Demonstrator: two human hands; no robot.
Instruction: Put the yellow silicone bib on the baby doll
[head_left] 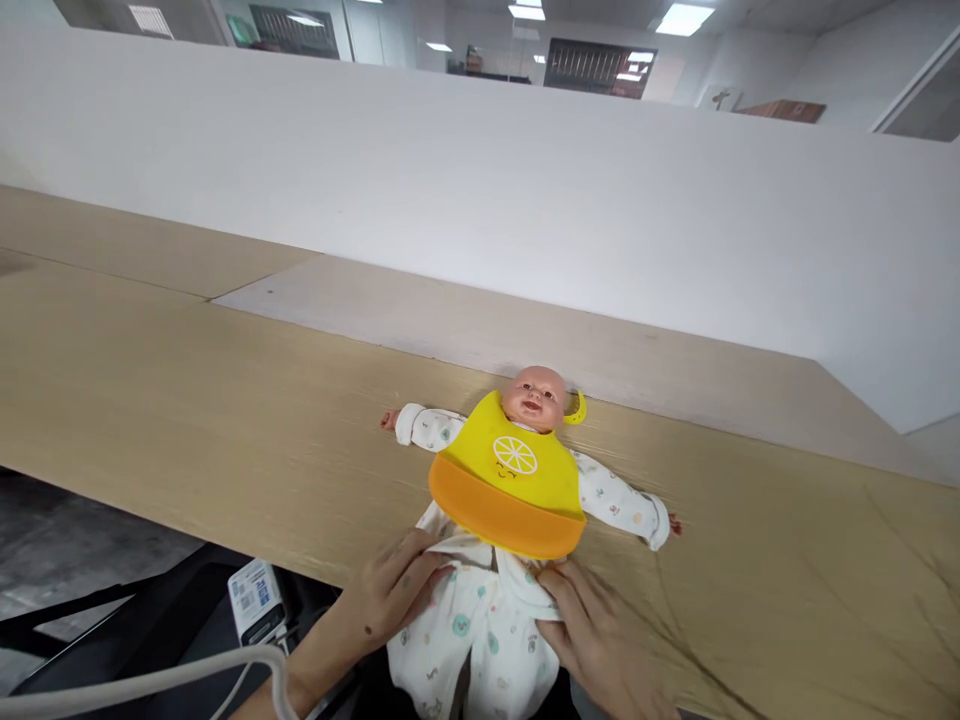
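A baby doll (534,392) lies on its back on the table, arms stretched out to both sides. It wears a white patterned top (615,496) and a yellow silicone bib (529,470) with an orange catch pocket; one yellow strap end shows beside the head. Below the bib, white patterned baby pants (469,620) hang over the table's front edge. My left hand (401,580) is closed on the left side of the pants' waist. On the other side, my right hand (589,620) pinches the waist fabric. The doll's legs are hidden.
The wooden table (225,420) stretches left and right, with a white partition (480,210) behind it. At lower left, a white power bank (256,600) with a cable rests on a dark chair (157,640). A thick pale cable (172,675) crosses the lower left corner.
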